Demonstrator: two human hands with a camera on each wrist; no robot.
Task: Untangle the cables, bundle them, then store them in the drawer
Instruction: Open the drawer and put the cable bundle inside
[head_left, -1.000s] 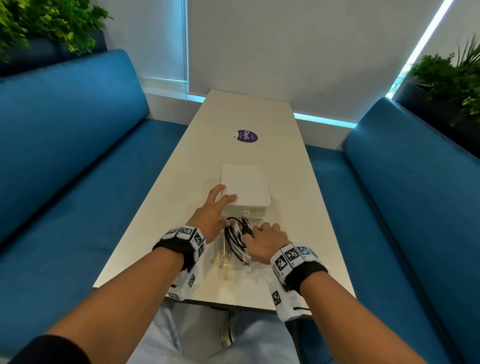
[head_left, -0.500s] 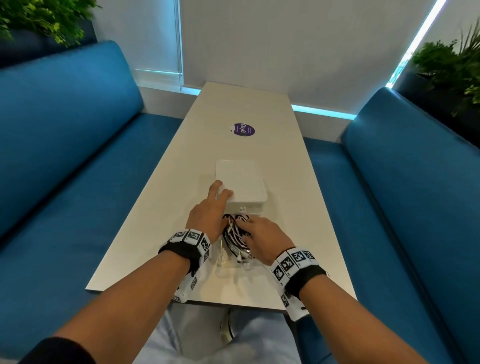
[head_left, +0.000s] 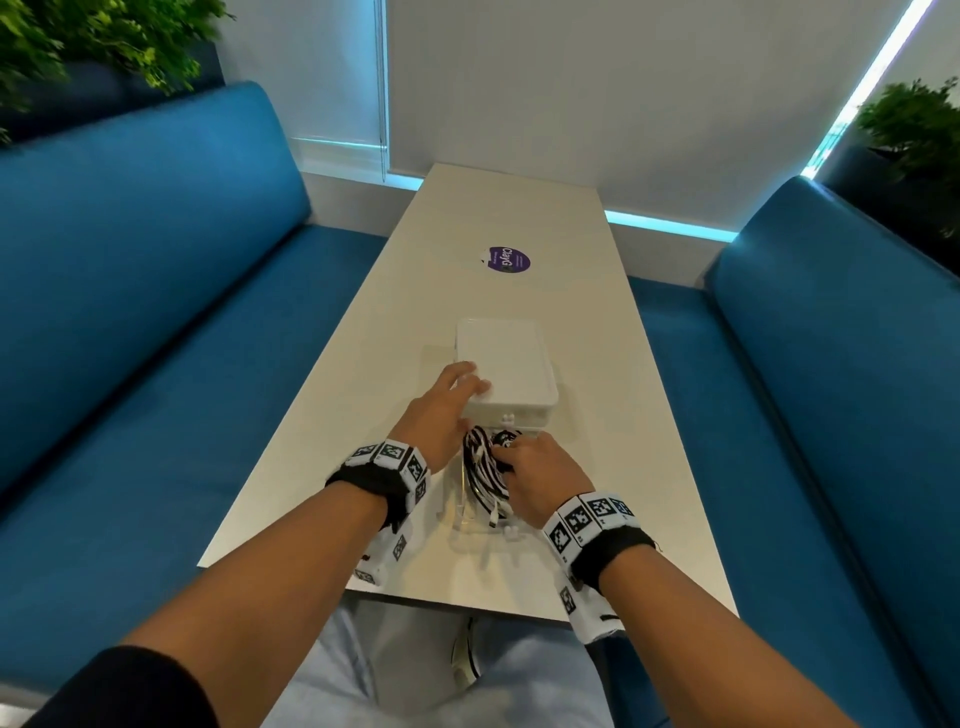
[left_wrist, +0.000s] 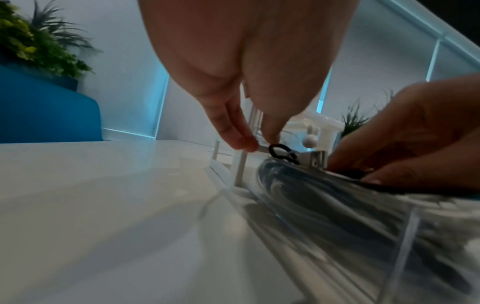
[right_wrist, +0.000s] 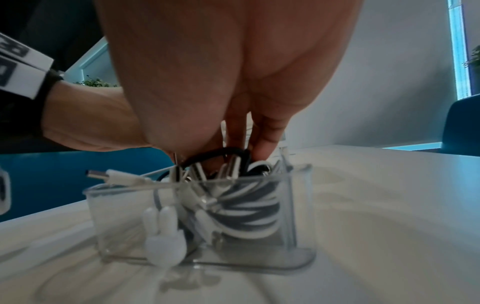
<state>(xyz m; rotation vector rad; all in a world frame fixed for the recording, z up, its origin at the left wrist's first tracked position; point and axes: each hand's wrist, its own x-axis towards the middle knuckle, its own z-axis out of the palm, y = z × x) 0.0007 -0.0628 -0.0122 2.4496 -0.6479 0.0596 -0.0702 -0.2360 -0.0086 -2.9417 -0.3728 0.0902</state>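
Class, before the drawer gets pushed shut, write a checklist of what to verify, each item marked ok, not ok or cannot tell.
1. Cable bundle lies in the clear drawer: ok.
2. All plugs below the rim: not ok, a white plug pokes over it.
3. Right hand out of the drawer: not ok, its fingers press the bundle.
4. Left hand steadies the white box: ok.
5. Black tie holds the bundle: cannot tell.
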